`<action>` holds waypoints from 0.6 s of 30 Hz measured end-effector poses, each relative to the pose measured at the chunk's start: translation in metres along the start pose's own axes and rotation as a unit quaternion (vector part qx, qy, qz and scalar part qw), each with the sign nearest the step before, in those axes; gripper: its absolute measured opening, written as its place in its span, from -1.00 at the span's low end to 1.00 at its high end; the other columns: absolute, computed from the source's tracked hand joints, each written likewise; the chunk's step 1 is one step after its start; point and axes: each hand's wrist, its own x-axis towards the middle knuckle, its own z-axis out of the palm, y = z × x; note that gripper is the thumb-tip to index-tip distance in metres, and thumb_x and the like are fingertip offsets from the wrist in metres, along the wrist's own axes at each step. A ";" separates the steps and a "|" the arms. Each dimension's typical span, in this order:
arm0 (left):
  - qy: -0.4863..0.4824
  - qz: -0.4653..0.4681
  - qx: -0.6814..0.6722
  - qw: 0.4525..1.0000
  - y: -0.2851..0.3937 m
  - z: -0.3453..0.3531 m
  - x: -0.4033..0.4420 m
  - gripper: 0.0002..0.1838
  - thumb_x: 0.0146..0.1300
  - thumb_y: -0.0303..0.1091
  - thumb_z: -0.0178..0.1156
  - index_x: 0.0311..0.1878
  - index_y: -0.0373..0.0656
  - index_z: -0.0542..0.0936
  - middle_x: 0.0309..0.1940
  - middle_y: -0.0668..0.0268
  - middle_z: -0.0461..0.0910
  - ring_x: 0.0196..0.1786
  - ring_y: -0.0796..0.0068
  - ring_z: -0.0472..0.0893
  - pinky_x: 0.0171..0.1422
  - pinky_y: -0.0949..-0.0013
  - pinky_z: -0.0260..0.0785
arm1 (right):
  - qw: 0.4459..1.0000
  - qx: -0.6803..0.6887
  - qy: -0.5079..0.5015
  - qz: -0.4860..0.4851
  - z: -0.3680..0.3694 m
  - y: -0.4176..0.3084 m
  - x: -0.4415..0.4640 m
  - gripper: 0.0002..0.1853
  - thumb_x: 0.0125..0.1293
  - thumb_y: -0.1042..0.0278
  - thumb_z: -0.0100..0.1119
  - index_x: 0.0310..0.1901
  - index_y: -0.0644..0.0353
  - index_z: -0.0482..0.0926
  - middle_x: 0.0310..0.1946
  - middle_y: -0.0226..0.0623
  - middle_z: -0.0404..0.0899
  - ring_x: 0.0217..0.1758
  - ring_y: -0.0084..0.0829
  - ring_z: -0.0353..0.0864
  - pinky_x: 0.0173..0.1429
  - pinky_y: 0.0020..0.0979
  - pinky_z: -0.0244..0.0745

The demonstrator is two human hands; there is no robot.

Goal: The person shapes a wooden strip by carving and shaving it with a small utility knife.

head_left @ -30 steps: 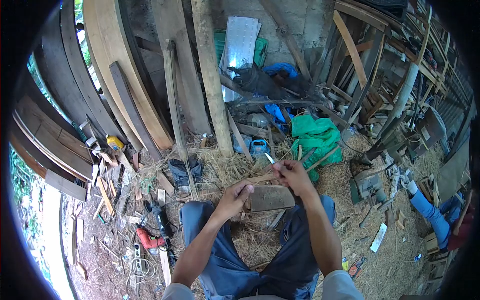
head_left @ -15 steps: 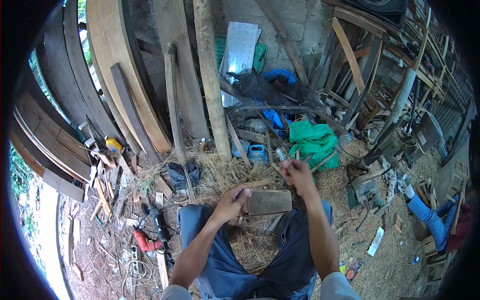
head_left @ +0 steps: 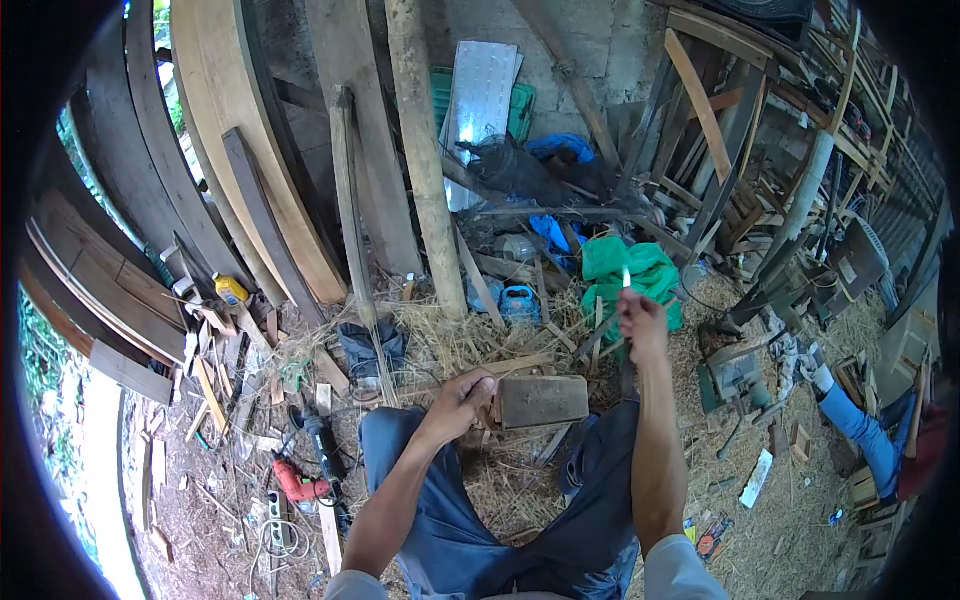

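My right hand (head_left: 642, 322) is closed round a small tool with a bright, blade-like tip (head_left: 627, 276) pointing up, in front of the green plastic bag (head_left: 655, 268). Lower and further left, my left hand (head_left: 458, 402) has its fingers curled, with the thumb pressed against them. It is at the left end of a wooden block (head_left: 543, 401), close to a thin pale strip (head_left: 515, 364) that runs off to the right. What the left fingers grip is too small to be certain of. The block sits between my knees.
A red drill (head_left: 298, 481) and an angle grinder (head_left: 325, 445) lie on the ground at the left. A wooden post (head_left: 425, 170) stands ahead. A metal vise-like device (head_left: 738, 375) is at the right. A person's blue-clad leg (head_left: 860, 430) shows at the far right.
My right hand has moved away to the right and slightly up with the small tool, apart from the left hand. My left hand stays near the block.
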 end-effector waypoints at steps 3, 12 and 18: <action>0.008 -0.039 -0.006 0.999 0.001 -0.005 0.002 -0.77 0.45 -0.28 -0.04 -0.25 -0.24 0.49 -0.48 0.44 0.37 -0.36 0.63 0.34 -0.22 0.48 0.24 | 0.998 0.053 0.012 -0.011 -0.002 -0.019 -0.006 -0.78 0.34 0.23 0.15 -0.29 0.24 0.56 -0.55 -0.51 0.46 -0.65 -0.74 0.23 -0.62 -0.64 0.07; 0.003 -0.042 -0.091 0.995 0.002 0.011 0.013 -0.76 0.47 -0.25 -0.07 -0.28 -0.17 0.46 -0.61 0.53 0.20 -0.54 0.73 0.17 -0.45 0.55 0.07 | 0.958 -0.036 -0.270 0.087 0.086 0.000 -0.080 -0.78 0.34 0.26 0.13 -0.20 0.27 0.59 -0.55 -0.53 0.47 -0.66 -0.75 0.26 -0.63 -0.62 0.08; -0.004 -0.059 -0.090 0.994 0.005 0.012 0.005 -0.76 0.48 -0.27 -0.09 -0.31 -0.16 0.42 -0.61 0.52 0.19 -0.54 0.72 0.17 -0.44 0.55 0.06 | 0.975 0.000 -0.208 0.078 0.059 -0.017 -0.059 -0.78 0.35 0.28 0.13 -0.24 0.29 0.60 -0.57 -0.52 0.45 -0.67 -0.74 0.23 -0.62 -0.62 0.05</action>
